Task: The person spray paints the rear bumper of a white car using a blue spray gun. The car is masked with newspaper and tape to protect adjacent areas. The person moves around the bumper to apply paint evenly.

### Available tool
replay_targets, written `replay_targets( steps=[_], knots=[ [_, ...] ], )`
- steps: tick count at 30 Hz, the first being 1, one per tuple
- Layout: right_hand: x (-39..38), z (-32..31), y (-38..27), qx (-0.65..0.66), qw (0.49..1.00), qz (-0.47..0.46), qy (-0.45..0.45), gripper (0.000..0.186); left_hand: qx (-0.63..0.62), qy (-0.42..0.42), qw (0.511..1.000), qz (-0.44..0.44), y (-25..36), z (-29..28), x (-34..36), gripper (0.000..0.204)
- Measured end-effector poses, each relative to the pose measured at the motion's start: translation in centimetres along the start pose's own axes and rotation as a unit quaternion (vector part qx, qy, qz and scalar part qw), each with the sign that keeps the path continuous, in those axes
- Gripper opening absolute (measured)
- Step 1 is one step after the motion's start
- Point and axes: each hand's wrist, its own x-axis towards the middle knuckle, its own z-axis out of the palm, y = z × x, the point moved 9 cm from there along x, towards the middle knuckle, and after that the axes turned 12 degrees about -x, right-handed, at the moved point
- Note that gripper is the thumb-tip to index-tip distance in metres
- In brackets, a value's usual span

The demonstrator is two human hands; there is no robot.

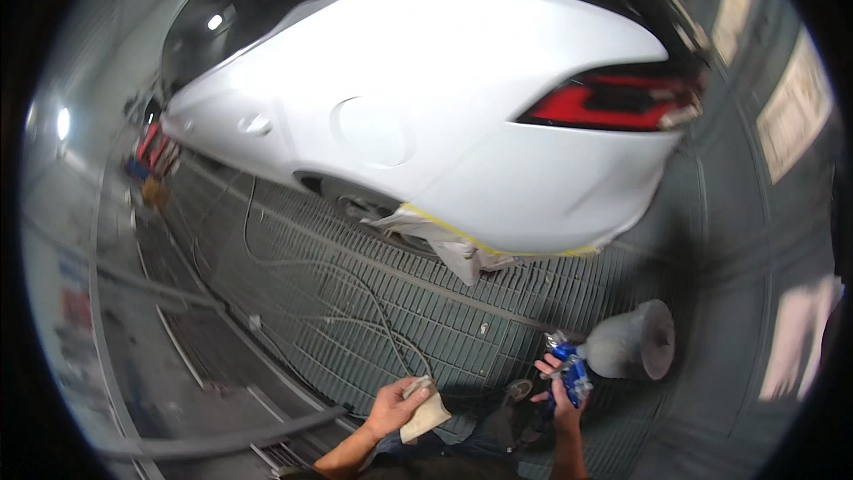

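Head view, only one: your left hand (400, 407) is closed on a cream cloth (426, 418) low in the centre, and your right hand (563, 397) is wrapped around a blue spray gun (566, 370) to its right, some fingers loosely spread; the hands are apart. The gun's grey cup (633, 342) juts out to the right. Risk, as judged: the cup looks bulky for so loose a hold, so a quick wrist turn could tip the gun or let it slip. A hose (378, 302) loops over the grated floor (506, 307) and passes out of sight near the cloth; whether it feeds the gun, you cannot tell. A careless step could snag it, or a pull could drag it against the masking sheet (456, 251) and lift the yellow tape (444, 224). Swinging the cup too high could knock the white car body (480, 80) or the red tail light (613, 102). Edges: the car's lower border curves across ahead of both hands, well apart from them; long dark rails (191, 347) bound the left, the booth wall (751, 240) the right. Open room: the grating between your hands and the car, crossed by hose on the left, freer ahead of the gun.
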Motion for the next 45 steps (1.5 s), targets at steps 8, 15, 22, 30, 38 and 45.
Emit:
replay_targets(
  steps=[8,15,22,30,38,45],
  knots=[
    [-6.3,35.0,0.2,-0.01,0.969,-0.023,-0.245,0.027,-0.079,0.231,0.962,0.123,1.5,-26.4,-10.7,0.027],
    [-14.1,59.2,1.8,-0.026,0.926,-0.024,-0.376,0.035,-0.252,0.41,0.854,0.196,5.2,-47.8,-17.6,0.036],
    [-12.5,75.6,3.3,-0.074,0.907,-0.022,-0.415,0.026,-0.279,0.487,0.791,0.243,6.5,-64.0,-19.4,0.041],
    [-1.6,96.2,8.9,-0.033,0.921,-0.016,-0.388,0.028,-0.356,0.56,0.713,0.229,9.2,-80.2,-16.9,0.033],
    [5.4,121.5,2.8,-0.041,0.881,-0.06,-0.468,0.032,-0.385,0.639,0.631,0.212,14.9,-91.1,-15.2,0.03],
    [7.2,141.2,6.7,-0.076,0.845,-0.109,-0.518,0.034,-0.434,0.636,0.578,0.27,17.8,-104.5,-9.8,0.021]
  ],
)
